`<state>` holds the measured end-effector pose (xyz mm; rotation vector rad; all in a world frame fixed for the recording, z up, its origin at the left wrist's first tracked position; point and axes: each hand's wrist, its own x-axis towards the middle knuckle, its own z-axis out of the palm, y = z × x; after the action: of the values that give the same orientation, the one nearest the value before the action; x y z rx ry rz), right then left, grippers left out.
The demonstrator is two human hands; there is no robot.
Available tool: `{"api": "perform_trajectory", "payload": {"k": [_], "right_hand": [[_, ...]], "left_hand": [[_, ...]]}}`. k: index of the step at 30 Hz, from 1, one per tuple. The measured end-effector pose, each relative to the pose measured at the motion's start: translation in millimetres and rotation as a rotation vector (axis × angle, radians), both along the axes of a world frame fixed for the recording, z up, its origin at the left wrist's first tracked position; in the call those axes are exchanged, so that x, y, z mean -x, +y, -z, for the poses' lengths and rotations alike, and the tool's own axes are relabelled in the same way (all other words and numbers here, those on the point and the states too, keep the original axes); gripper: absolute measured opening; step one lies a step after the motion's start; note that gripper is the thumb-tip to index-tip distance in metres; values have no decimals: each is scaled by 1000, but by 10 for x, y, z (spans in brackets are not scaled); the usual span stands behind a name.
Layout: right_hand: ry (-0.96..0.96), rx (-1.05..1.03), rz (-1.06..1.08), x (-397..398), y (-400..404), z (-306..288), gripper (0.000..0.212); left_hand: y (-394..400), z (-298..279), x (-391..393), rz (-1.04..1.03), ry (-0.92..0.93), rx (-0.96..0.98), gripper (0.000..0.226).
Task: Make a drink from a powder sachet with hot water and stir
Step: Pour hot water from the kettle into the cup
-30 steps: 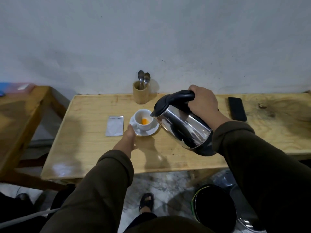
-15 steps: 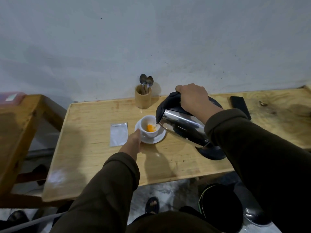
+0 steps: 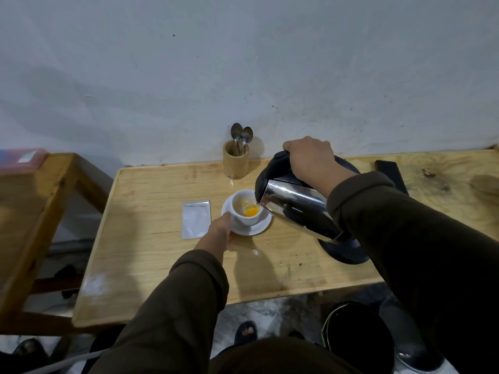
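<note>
A white cup (image 3: 243, 217) with orange powder and some liquid in it stands on a white saucer (image 3: 259, 228) in the middle of the wooden table (image 3: 151, 255). My right hand (image 3: 310, 157) grips the black handle of a steel kettle (image 3: 297, 209), tipped steeply with its spout over the cup's right rim. My left hand (image 3: 220, 233) holds the saucer's near-left edge. A silver sachet (image 3: 196, 222) lies flat to the left of the saucer.
A wooden holder (image 3: 235, 162) with two spoons (image 3: 241, 136) stands by the wall behind the cup. The black kettle base (image 3: 345, 251) sits right of the saucer, a dark phone (image 3: 391, 175) further back right. A second wooden table (image 3: 29, 211) stands at left, a black bin (image 3: 359, 338) on the floor.
The kettle has tipped further over the cup and liquid now shows beside the orange powder. My left hand stays on the saucer.
</note>
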<state>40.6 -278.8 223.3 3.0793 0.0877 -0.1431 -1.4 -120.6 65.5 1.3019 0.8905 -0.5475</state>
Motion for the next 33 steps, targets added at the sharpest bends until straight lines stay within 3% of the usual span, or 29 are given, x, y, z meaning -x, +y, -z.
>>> {"api": "perform_trajectory", "payload": {"k": [33], "right_hand": [[-1, -10, -11, 13, 5, -35, 22]], "left_hand": [[21, 269, -119, 23, -7, -35, 56]]}}
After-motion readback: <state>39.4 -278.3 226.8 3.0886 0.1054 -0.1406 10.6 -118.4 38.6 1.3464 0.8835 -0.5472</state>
